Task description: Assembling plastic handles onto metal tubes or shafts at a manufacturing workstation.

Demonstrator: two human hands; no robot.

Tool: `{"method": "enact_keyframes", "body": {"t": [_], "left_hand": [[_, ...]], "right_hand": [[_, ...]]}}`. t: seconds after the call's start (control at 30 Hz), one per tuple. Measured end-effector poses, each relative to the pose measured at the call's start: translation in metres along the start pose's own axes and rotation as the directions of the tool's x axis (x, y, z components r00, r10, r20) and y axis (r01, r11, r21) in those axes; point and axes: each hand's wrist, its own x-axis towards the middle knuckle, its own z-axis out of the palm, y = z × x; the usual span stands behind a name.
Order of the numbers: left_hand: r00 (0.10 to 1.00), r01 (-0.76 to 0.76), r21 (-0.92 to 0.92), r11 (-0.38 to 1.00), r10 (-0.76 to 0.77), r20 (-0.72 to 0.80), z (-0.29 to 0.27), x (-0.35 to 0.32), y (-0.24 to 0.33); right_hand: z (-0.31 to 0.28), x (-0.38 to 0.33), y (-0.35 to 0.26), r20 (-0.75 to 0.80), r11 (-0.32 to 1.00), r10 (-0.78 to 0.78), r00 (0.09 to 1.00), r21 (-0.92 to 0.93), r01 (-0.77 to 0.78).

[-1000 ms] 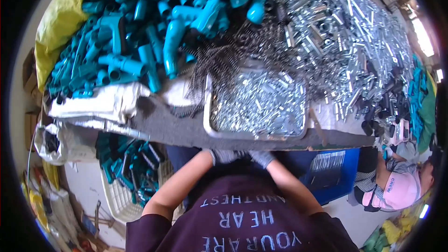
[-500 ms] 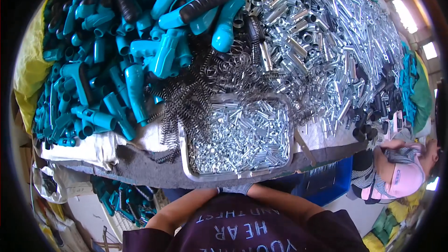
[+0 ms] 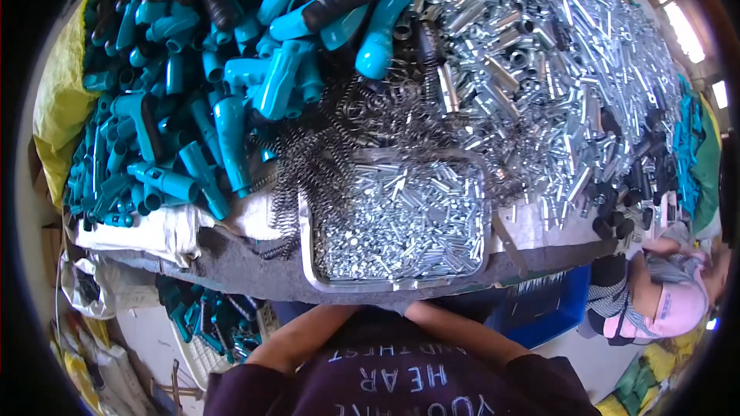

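Both my forearms reach toward each other at the table's near edge. My left forearm [image 3: 312,333] and my right forearm [image 3: 459,331] show down to about the wrists. The hands are hidden at the edge, so their fingers and anything in them cannot be seen. Just beyond them is a metal tray [image 3: 304,240] of small shiny pins and short metal pieces [image 3: 401,223]. Dark coil springs [image 3: 304,166] hang over its left corner and heap up behind it. A flat metal strip [image 3: 509,243] lies beside the tray's right side.
Teal tool housings [image 3: 231,139] with black grips pile up at left. Shiny metal tubes and rods [image 3: 532,69] cover the right, with black parts [image 3: 640,169] beyond. Below the table are a crate of teal parts [image 3: 204,323] and a blue bin [image 3: 551,316]. A person in a pink cap [image 3: 682,304] is at right.
The view has shifted slightly, so the table's contents sit a little farther right. The grey patch between my wrists is now mostly out of sight. The person at right has moved slightly.
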Motion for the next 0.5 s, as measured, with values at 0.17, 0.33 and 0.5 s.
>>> {"method": "enact_keyframes", "body": {"t": [0.17,0.33,0.5], "left_hand": [[0.997,0.062,0.024,0.998,-0.061,-0.04,-0.001,-0.008,-0.002],[0.994,0.088,0.054,0.995,-0.084,-0.064,-0.008,0.002,0.007],[0.994,0.082,0.068,0.994,-0.076,-0.084,0.002,-0.007,0.002]], "right_hand": [[-0.008,0.028,-0.006,0.055,0.995,-0.105,0.993,0.011,0.104],[0.056,-0.005,0.058,0.093,0.089,-0.442,0.892,-0.985,0.147],[-0.002,-0.001,0.004,0.365,0.981,0.056,0.929,0.153,-0.119]]}}
